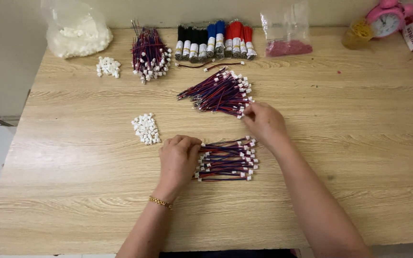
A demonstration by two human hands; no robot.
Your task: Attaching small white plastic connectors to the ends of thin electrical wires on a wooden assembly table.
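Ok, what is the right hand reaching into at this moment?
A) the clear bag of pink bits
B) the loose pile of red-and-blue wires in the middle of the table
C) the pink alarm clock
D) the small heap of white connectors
B: the right hand has its fingertips at the near edge of the loose pile of red-and-blue wires.

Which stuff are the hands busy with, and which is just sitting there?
In use: left hand on near wire pile; right hand at middle wire pile; white plugs.

Lying about: clock, pink bag, wire rolls, far bundle.
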